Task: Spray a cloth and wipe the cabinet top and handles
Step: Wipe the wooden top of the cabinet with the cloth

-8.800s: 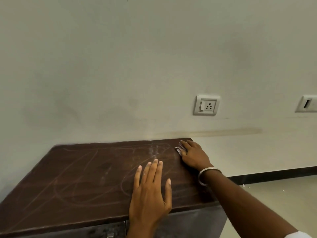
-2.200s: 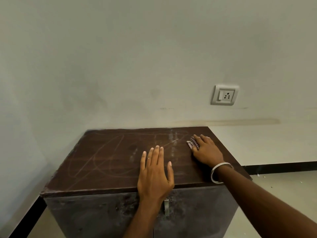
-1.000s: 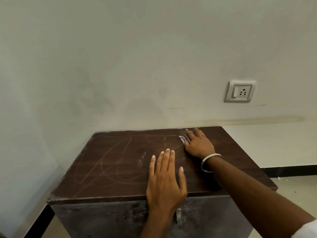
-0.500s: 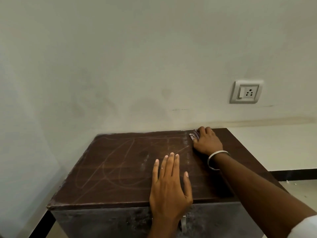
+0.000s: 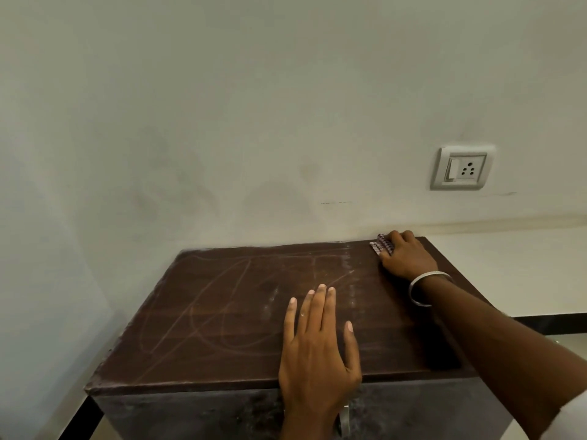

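Dusty brown cabinet top (image 5: 222,312), pale wall behind. Near its front edge, left hand (image 5: 317,354) lies flat, fingers spread, holding nothing. At the far right corner, right hand (image 5: 406,258) presses a checked cloth (image 5: 382,246); soft, light, best pinned under flat fingers.

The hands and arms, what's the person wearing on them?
The left hand is bare, with no ring or band in view. The right hand has a plain silver bangle at the wrist, and a white sleeve edge shows further up that arm.
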Action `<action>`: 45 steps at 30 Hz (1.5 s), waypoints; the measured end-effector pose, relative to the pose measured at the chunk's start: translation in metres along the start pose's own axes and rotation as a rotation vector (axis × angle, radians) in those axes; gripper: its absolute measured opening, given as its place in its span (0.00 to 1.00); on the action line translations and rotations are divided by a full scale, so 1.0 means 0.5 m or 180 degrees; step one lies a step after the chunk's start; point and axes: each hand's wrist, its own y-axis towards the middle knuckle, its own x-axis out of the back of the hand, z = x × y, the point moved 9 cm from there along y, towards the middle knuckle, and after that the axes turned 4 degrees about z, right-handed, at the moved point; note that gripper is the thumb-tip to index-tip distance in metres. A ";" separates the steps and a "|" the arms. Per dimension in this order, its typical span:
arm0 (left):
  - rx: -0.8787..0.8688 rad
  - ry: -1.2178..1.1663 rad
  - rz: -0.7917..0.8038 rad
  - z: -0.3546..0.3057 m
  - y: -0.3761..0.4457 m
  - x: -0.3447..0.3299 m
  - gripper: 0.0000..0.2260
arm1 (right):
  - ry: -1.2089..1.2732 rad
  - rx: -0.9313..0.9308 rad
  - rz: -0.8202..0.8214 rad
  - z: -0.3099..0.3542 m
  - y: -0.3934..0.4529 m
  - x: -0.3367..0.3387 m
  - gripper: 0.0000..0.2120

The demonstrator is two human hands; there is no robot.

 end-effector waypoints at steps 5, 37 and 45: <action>-0.0045 0.0046 -0.0016 -0.002 0.001 0.001 0.24 | -0.0068 0.0023 -0.0110 0.043 -0.007 -0.016 0.24; -0.0044 0.0010 -0.0054 0.000 0.004 0.004 0.24 | -0.0017 0.0662 0.0494 0.240 -0.010 -0.130 0.30; -0.0056 -0.0029 -0.0060 -0.001 0.000 0.006 0.24 | -0.0035 0.0099 0.0165 0.055 -0.008 -0.043 0.29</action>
